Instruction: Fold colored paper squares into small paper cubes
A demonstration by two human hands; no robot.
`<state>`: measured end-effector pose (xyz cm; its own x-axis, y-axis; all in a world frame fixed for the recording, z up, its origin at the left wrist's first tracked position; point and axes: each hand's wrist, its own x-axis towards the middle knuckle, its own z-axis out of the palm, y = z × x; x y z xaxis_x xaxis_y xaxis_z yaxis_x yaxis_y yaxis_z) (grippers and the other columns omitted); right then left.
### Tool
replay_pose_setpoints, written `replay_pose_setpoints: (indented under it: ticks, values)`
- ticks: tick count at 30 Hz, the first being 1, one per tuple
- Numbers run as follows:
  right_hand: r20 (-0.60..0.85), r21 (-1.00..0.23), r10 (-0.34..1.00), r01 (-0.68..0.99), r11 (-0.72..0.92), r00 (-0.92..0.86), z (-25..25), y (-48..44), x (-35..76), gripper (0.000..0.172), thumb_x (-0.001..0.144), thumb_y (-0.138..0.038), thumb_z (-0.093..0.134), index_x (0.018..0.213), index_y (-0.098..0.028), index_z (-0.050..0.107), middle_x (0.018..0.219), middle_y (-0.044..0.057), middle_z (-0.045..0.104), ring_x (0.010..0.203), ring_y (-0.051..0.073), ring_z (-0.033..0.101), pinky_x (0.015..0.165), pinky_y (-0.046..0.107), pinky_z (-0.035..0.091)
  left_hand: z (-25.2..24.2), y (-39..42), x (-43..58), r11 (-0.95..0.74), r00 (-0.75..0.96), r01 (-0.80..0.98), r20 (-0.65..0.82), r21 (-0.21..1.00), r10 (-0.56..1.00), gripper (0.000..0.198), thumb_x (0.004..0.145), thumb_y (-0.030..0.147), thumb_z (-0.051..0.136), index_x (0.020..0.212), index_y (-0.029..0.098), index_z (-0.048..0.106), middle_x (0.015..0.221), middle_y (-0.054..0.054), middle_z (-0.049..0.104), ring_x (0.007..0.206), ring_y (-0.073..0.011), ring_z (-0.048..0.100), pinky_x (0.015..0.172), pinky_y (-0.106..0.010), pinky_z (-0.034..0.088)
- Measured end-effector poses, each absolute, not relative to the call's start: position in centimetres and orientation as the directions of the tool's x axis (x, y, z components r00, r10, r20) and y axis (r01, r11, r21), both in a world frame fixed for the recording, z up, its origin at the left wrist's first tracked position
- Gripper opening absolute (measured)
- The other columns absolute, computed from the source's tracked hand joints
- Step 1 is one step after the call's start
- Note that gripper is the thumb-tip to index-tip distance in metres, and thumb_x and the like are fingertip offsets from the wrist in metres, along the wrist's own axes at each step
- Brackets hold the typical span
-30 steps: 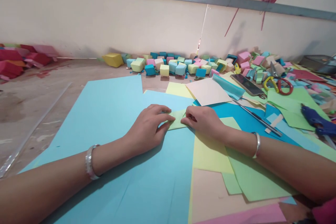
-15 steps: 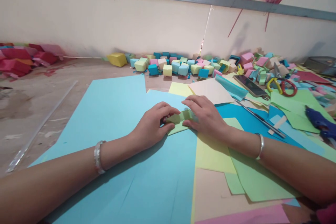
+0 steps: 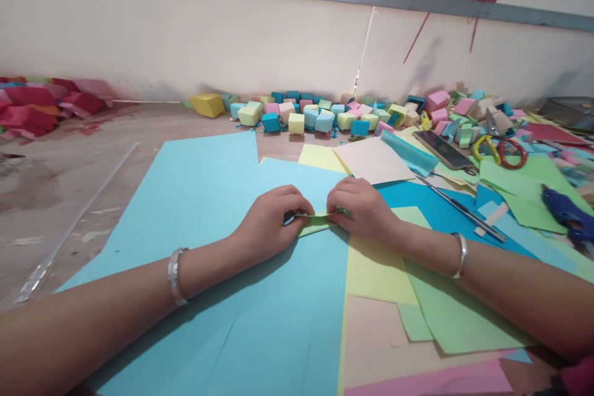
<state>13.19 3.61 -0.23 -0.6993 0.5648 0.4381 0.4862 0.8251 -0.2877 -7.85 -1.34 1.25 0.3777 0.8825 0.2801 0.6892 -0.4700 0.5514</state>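
Observation:
Between my two hands is a small piece of folded green paper (image 3: pixel 319 221), just above a large light blue sheet (image 3: pixel 195 198). My left hand (image 3: pixel 273 216) pinches its left end between thumb and fingers. At the right end, my right hand (image 3: pixel 359 205) pinches it the same way, its fingertips covering that end. Only the middle strip of the paper and part of its lower flap show. Beneath my right wrist lie yellow paper (image 3: pixel 380 272) and green sheets (image 3: pixel 464 309).
Small folded paper cubes (image 3: pixel 297 124) line the wall. A phone (image 3: pixel 443 151), scissors (image 3: pixel 500 150), a pen (image 3: pixel 464 210) and a blue glue gun (image 3: pixel 568 213) lie to the right. A clear ruler (image 3: pixel 78 223) is on the left; red paper boxes (image 3: pixel 32 105) sit far left.
The green paper's raised flap has tipped down, so it now looks like a narrow strip. My right hand's fingers have closed from spread to a pinch on its end.

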Motion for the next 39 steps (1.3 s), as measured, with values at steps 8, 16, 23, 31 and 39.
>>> replay_pose_setpoints:
  ticks: [8,16,23,31,39]
  values:
    - [0.434,-0.198,0.448,0.402,0.894,-0.782,-0.1,3.6,13.4,0.019,0.09,-0.013,0.047,0.077,-0.018,0.06,0.083,0.006,0.067,0.083,0.018,0.054,0.071,0.031,0.036,1.5,-2.4,-8.3,-0.64,0.559,0.715,0.321,0.281,0.765,0.022,0.08,0.034,0.063,0.093,0.017,0.07,0.093,-0.009,0.065,0.083,-0.0233,0.057,0.076,-0.039,0.045]
    - [0.359,-0.021,0.386,0.407,0.913,-0.849,0.9,2.5,13.9,0.021,0.093,-0.029,0.052,0.084,-0.016,0.065,0.089,0.009,0.068,0.088,0.021,0.056,0.074,0.033,0.035,1.3,-2.3,-8.2,-0.644,0.584,0.755,0.322,0.122,0.745,0.023,0.091,0.023,0.049,0.09,0.016,0.07,0.087,-0.008,0.066,0.077,-0.0209,0.058,0.071,-0.036,0.043]
    - [0.521,-0.005,0.343,0.399,0.917,-0.782,-0.1,2.8,13.9,0.019,0.093,-0.02,0.049,0.089,-0.014,0.067,0.082,0.008,0.069,0.075,0.018,0.06,0.066,0.03,0.039,0.7,-1.5,-8.4,-0.618,0.52,0.776,0.428,0.125,0.739,0.023,0.094,0.026,0.048,0.085,0.017,0.068,0.083,-0.005,0.068,0.075,-0.0185,0.059,0.067,-0.031,0.043]
    - [0.646,-0.122,0.393,0.42,0.899,-0.655,-0.9,3.2,13.9,0.019,0.092,-0.022,0.053,0.081,-0.018,0.068,0.079,0.005,0.072,0.068,0.016,0.061,0.063,0.028,0.043,0.5,-1.3,-8.5,-0.564,0.43,0.801,0.462,0.202,0.776,0.025,0.094,0.028,0.049,0.079,0.017,0.066,0.079,-0.003,0.066,0.072,-0.0162,0.058,0.065,-0.028,0.043]
    - [0.677,-0.22,0.418,0.376,0.9,-0.606,-0.7,3.4,13.9,0.011,0.09,-0.02,0.056,0.084,-0.018,0.066,0.077,0.004,0.07,0.07,0.016,0.062,0.064,0.028,0.047,1.0,-1.2,-8.5,-0.528,0.325,0.766,0.487,0.367,0.811,0.024,0.094,0.029,0.049,0.077,0.018,0.062,0.077,-0.002,0.063,0.072,-0.0148,0.057,0.065,-0.026,0.043]
